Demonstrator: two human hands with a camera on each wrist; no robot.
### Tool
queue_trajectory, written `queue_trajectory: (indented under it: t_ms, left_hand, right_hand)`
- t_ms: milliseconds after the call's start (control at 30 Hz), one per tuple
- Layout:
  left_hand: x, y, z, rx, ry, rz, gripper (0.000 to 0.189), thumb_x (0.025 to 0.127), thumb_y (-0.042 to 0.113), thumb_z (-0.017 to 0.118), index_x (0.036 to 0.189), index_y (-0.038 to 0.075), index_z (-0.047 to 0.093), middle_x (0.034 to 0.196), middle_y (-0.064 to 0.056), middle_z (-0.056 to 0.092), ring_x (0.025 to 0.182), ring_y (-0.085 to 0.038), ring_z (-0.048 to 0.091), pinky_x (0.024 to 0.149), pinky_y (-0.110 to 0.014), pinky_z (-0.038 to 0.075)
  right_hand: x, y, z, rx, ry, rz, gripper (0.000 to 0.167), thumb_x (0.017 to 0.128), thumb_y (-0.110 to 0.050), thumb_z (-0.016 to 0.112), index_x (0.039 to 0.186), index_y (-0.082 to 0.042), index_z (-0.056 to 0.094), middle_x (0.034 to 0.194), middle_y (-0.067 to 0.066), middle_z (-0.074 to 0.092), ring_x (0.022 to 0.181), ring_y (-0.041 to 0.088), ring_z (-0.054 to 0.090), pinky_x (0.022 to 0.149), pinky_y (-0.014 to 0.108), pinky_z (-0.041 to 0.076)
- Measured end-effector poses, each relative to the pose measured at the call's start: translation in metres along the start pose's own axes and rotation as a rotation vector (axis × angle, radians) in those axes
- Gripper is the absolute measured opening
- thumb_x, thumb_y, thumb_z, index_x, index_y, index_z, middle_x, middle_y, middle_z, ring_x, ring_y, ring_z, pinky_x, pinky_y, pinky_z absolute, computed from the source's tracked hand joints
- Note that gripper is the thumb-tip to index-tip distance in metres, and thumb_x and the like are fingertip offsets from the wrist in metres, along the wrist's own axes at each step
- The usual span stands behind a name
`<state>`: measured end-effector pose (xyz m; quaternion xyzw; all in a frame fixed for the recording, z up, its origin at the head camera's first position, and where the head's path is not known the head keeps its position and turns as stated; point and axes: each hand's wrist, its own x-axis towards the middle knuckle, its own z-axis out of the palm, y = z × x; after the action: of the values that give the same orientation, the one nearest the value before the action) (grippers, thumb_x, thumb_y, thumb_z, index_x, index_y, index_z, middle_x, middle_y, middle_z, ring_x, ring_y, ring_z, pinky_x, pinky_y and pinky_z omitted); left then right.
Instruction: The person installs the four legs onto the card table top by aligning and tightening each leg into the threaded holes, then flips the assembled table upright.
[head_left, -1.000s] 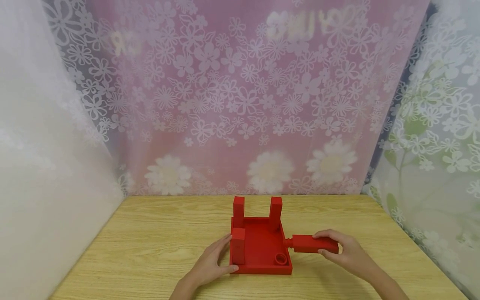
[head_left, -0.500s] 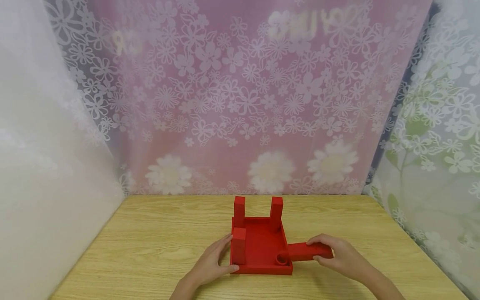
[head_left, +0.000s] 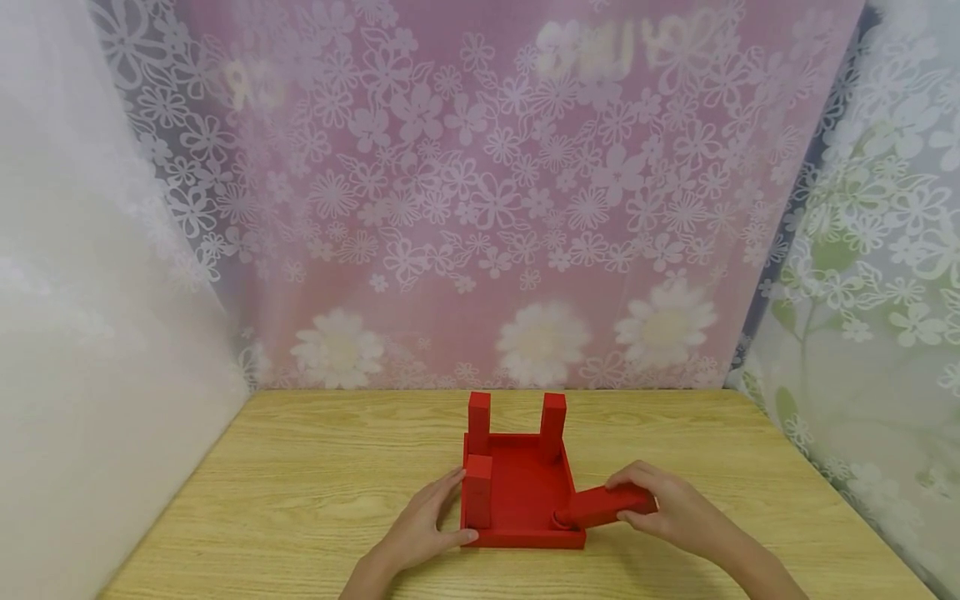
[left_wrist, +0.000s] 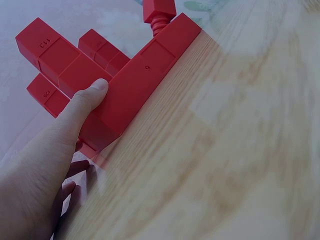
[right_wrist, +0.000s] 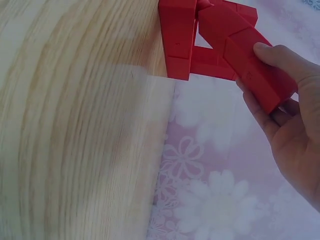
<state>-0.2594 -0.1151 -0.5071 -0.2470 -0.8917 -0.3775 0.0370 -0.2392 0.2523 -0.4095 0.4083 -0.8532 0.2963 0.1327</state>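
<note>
A red toy tabletop (head_left: pixel 525 540) lies upside down on the wooden table, its raised rim upward. Three square red legs stand up at its corners, among them the near-left leg (head_left: pixel 478 493). My left hand (head_left: pixel 416 529) holds that near-left corner, thumb (left_wrist: pixel 92 95) on the front rim and fingers along the left side. My right hand (head_left: pixel 675 510) grips the outer end of a fourth red leg (head_left: pixel 611 505), tilted over the right rim. Its threaded end (left_wrist: pixel 160 24) points down at the round socket (head_left: pixel 559 521) in the near-right corner; whether it is inside is unclear.
The wooden table (head_left: pixel 322 467) extends on both sides of the red parts. A pink flowered curtain (head_left: pixel 480 208) hangs behind its far edge. A white sheet (head_left: pixel 112 292) closes the left side and a leaf-patterned sheet (head_left: pixel 870 317) the right.
My right hand has moved the leg left and towards the near-right socket, tilting its threaded end down there. The left hand and the tabletop have stayed in place.
</note>
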Motion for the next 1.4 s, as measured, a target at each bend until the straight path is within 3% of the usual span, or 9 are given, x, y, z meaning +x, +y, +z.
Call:
queue_trajectory:
  t_ms: [300,500,1100,1400]
  left_hand:
    - [-0.001,0.003,-0.001,0.005,0.0,0.002,0.084,0.078,0.058,0.062,0.144,0.017,0.03,0.145,-0.004,0.031,0.128,-0.03,0.031,0.097,-0.056,0.028]
    - [-0.001,0.002,-0.001,0.003,0.001,0.001,0.084,0.078,0.058,0.062,0.144,0.017,0.031,0.145,-0.004,0.031,0.127,-0.03,0.031,0.097,-0.057,0.028]
    - [0.0,-0.001,-0.001,0.005,0.005,0.004,0.084,0.077,0.058,0.061,0.145,0.018,0.03,0.145,-0.004,0.032,0.127,-0.03,0.032,0.097,-0.056,0.028]
    - [-0.001,0.002,-0.001,0.002,-0.002,-0.003,0.084,0.077,0.058,0.062,0.145,0.018,0.03,0.145,-0.004,0.032,0.127,-0.029,0.032,0.097,-0.056,0.028]
  right_hand:
    - [0.006,-0.006,0.005,0.091,0.089,0.186,0.04,0.077,-0.02,0.075,0.11,-0.011,0.055,0.102,0.004,0.061,0.084,0.008,0.058,0.07,0.025,0.05]
    - [0.012,-0.009,0.012,0.252,0.175,0.221,0.039,0.078,-0.015,0.074,0.112,-0.009,0.056,0.104,0.003,0.061,0.092,0.01,0.059,0.079,0.024,0.048]
    - [0.035,-0.017,0.03,0.177,0.155,0.164,0.043,0.079,-0.023,0.073,0.117,-0.01,0.058,0.108,-0.003,0.061,0.09,0.012,0.059,0.076,0.03,0.05]
    - [0.039,-0.019,0.039,0.181,0.195,0.091,0.038,0.079,-0.002,0.07,0.115,-0.009,0.061,0.108,0.005,0.061,0.093,0.013,0.057,0.075,0.029,0.049]
